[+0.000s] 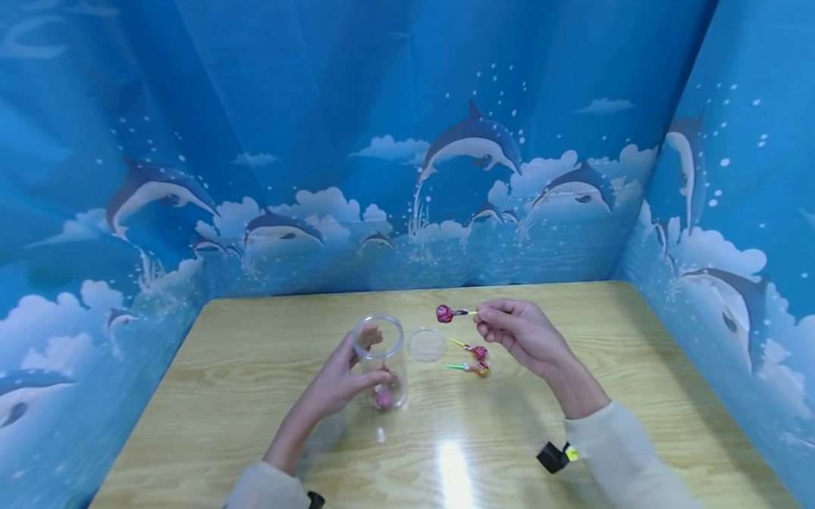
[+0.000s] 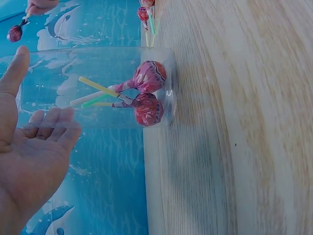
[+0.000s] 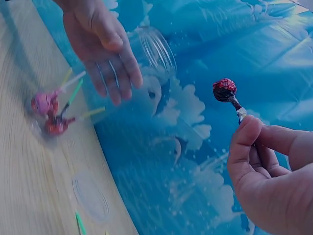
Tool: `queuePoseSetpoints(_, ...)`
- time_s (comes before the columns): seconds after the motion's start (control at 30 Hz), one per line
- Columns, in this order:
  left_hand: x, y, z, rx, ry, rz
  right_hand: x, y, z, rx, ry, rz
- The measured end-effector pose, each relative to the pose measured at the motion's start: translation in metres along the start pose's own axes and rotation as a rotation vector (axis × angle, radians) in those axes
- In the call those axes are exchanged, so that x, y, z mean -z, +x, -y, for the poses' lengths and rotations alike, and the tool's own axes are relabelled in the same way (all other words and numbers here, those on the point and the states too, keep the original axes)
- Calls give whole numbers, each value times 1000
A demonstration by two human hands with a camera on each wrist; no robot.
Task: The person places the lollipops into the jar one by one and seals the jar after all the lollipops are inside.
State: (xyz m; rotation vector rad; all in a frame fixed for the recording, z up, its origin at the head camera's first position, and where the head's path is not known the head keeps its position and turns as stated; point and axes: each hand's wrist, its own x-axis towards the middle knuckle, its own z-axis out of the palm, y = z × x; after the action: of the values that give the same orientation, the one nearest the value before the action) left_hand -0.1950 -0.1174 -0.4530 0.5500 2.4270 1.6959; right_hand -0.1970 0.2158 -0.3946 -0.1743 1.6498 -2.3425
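A clear plastic jar [image 1: 397,361] stands upright on the table, with several wrapped lollipops [image 2: 149,78] at its bottom, heads down and sticks up. My left hand [image 1: 341,377] holds the jar from the left, thumb on the near side and fingers on the far side. Right of the jar and above the table, my right hand [image 1: 526,337] pinches a lollipop [image 1: 444,314] by its stick. Its dark red head points left, toward the jar. In the right wrist view this lollipop [image 3: 225,90] is tilted, head up.
A round clear lid [image 1: 427,345] lies flat beside the jar. Two more lollipops, one with a yellow stick [image 1: 479,352] and one with a green stick [image 1: 481,369], lie on the wooden table [image 1: 248,368]. A blue dolphin-print curtain [image 1: 346,98] encloses the back and sides.
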Motion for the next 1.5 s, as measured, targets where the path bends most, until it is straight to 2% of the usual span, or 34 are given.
queuePoseSetpoints(0.5,-1,0,-2,-6,-3,1,-46,23,-8,0,8,100)
queuePoseSetpoints(0.97,-1,0,-2,-21,-8,-1,-72,38,-15,-62,10,115)
queuePoseSetpoints(1.13,-1,0,-3,3,-9,-3,-76,40,-15,-69,1,128)
queuePoseSetpoints(1.33,-1,-1,-3,16,-9,-1,-82,42,-16,-32,-90,132)
queuePoseSetpoints(1.5,-1,-1,-2,13,-11,5,-89,43,-14,22,-290,116)
